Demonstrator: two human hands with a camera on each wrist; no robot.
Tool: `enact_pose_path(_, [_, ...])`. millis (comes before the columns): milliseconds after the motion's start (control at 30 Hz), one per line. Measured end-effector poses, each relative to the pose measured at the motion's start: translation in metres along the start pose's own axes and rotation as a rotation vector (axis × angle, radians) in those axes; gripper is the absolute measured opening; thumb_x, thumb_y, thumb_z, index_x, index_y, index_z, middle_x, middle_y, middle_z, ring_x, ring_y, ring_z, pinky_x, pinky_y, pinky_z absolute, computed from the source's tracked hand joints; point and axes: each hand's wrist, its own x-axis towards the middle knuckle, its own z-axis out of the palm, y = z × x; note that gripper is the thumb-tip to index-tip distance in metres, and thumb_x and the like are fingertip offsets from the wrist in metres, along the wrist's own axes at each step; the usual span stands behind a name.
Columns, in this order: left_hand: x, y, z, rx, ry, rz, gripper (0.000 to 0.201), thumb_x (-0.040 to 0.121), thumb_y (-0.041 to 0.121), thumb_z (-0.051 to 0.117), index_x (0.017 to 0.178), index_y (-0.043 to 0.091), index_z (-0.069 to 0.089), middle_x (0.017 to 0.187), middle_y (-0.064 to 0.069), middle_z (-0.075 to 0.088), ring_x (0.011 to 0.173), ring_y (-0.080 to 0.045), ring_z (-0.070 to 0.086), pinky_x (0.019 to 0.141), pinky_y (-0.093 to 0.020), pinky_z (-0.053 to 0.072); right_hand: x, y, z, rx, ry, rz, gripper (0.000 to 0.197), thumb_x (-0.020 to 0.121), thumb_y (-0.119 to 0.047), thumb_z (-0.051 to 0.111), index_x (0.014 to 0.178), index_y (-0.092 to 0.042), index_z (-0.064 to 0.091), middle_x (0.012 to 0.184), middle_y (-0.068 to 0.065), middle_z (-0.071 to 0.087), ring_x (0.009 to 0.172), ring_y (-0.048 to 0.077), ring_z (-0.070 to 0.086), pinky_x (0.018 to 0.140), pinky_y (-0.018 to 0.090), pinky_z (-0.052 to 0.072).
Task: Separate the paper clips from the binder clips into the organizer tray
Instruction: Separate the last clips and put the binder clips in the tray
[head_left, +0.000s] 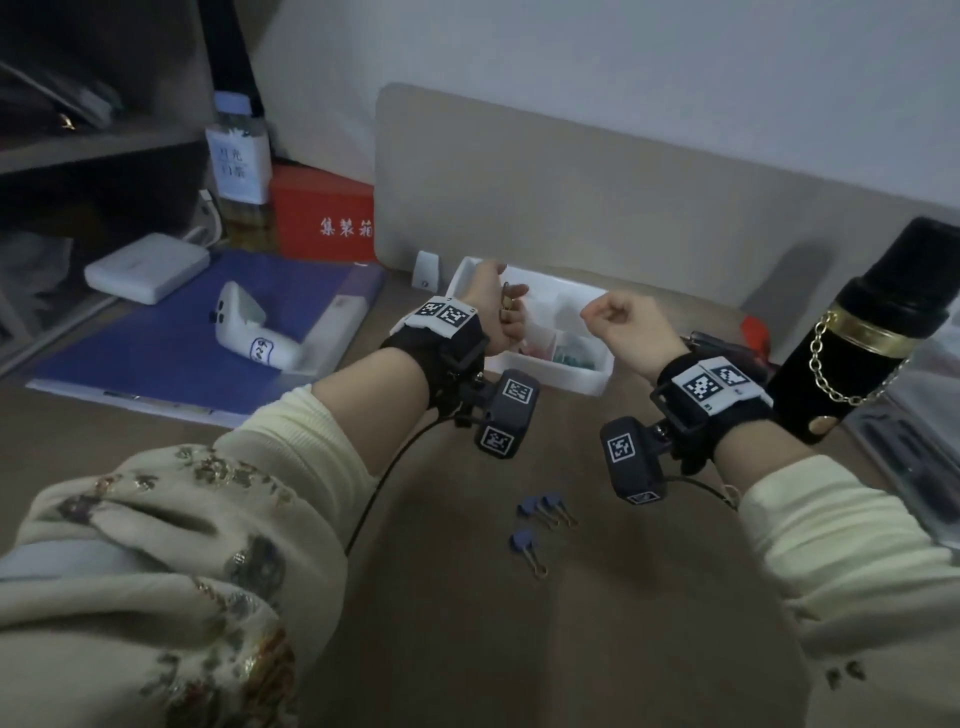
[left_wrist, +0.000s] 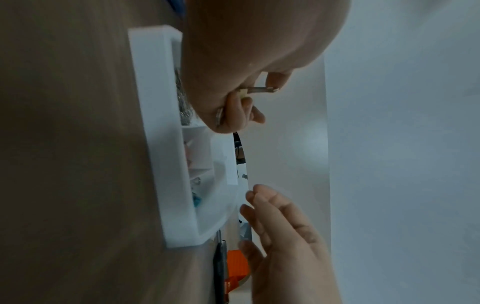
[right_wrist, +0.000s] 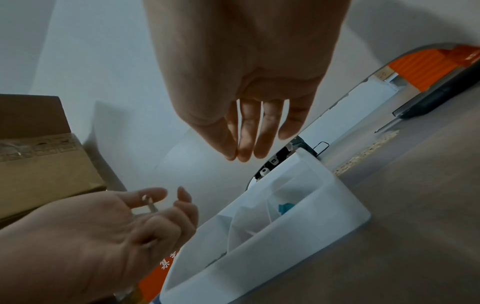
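Note:
My left hand (head_left: 511, 301) is raised over the left end of the white organizer tray (head_left: 576, 383) and pinches a small binder clip (head_left: 505, 297) with metal handles. In the left wrist view the binder clip (left_wrist: 261, 89) shows a pale yellow body between thumb and fingers. My right hand (head_left: 597, 313) hovers over the tray's right part with loosely bent fingers (right_wrist: 245, 142) that hold nothing. Three blue binder clips (head_left: 545, 512) lie on the table near me. Silver paper clips (left_wrist: 184, 98) fill one tray compartment; teal clips (head_left: 574, 357) fill another.
A tall black flask (head_left: 857, 338) with a gold chain stands at the right. On the left lie a blue folder (head_left: 156, 353) with a white controller (head_left: 249, 332) on it and a white box (head_left: 145, 267). A red box (head_left: 322, 213) and a beige divider panel (head_left: 571, 197) stand behind.

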Motion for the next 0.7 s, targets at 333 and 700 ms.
enact_pose_path(333, [0.071,0.007,0.042,-0.099,0.125,0.184,0.032,0.094,0.029,0.041,0.071,0.017,0.058,0.066,0.007,0.037,0.055,-0.010,0.029,0.051,-0.023,0.026,0.035,0.032,0.011,0.034,-0.137,0.054,0.027,0.097,-0.016,0.047,0.123,-0.007,0.052,0.116,0.020,0.061,0.109,0.033,0.057,0.068,0.013,0.043])
enact_pose_path(700, [0.107,0.027,0.054,-0.095,0.102,0.339,0.038,0.097,0.030,0.038,0.069,0.019,0.060,0.054,0.009,0.048,0.052,-0.008,0.031,0.053,-0.023,0.025,0.047,0.049,0.029,-0.086,-0.200,-0.014,0.026,0.097,-0.020,0.048,0.122,-0.016,0.056,0.111,0.001,0.059,0.099,0.013,0.055,0.087,0.024,0.048])
